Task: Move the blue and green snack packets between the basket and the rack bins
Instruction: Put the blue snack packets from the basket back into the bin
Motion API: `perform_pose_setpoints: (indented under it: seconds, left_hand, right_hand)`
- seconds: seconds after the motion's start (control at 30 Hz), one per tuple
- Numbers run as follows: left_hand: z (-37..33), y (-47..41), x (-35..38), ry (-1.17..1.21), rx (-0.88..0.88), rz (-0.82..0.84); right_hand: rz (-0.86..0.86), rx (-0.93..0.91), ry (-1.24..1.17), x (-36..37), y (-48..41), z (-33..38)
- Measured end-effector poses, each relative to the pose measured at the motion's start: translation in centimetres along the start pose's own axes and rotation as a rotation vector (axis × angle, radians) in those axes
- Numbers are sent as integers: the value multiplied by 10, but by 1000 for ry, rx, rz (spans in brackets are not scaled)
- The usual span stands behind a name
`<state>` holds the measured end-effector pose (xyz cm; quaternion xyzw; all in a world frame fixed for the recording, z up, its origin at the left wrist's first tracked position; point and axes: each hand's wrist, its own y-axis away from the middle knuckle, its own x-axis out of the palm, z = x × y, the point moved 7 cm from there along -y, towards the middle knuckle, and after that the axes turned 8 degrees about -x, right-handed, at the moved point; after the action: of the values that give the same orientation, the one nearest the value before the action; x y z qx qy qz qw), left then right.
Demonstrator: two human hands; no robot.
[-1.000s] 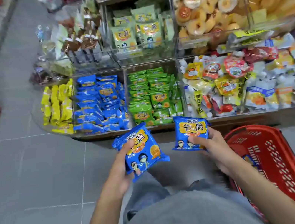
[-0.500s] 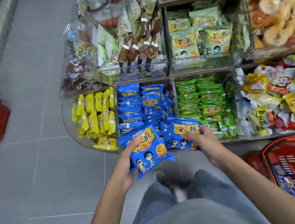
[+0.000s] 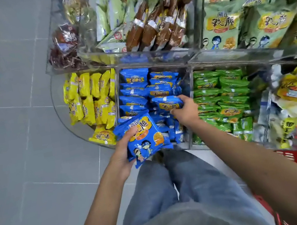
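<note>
Restock step, I reckon: right hand (image 3: 184, 110) grasps a small blue foil snack packet (image 3: 167, 103) inside the clear acrylic bin (image 3: 190, 82); left hand (image 3: 122, 153) grips a larger blue packet (image 3: 144, 135) over its front edge. Next: release right fingers, then feed the left one in.

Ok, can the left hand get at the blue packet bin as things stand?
Probably yes. The left hand, gripping a blue packet, is at the open near-left corner of the bin. The right hand holds a second packet over the middle, so only that part looks taken.
</note>
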<state>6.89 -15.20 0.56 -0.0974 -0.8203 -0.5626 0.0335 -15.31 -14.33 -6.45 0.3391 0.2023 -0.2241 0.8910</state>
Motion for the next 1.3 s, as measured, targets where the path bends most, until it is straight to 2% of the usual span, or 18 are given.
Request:
perform_pose_setpoints:
  seconds: [0.17,0.4,0.63,0.83,0.87,0.93,1.0,1.07,1.17,1.3]
  left_hand:
    - [0,-15,1,19,-26,-2]
    - [-3,-31,-14,2,-55,23]
    - [-22,-42,-26,-63,-46,57]
    - [-38,-44,-22,-185,-40,72]
    - [-40,-43,-21,-205,-30,72]
    - [-42,-43,-15,-254,-16,83]
    - [-41,-43,-9,-314,-10,103]
    - [-39,-42,-5,-359,-9,119]
    - [-39,-38,-1,-377,6,156]
    - [-36,-36,-3,-325,40,181]
  right_hand:
    - [-7,13,33,26,-10,-5]
    - [-253,102,-62,29,-20,-7]
    - [-261,116,0,36,-11,-15]
    - [-344,101,-175,17,27,4]
    - [-290,113,-269,18,36,8]
    - [-35,116,-479,32,55,24]
    - [171,54,-529,42,75,42]
    - [216,13,-487,41,87,52]
    - [253,65,-516,34,91,49]
    - [365,223,-824,34,93,44]
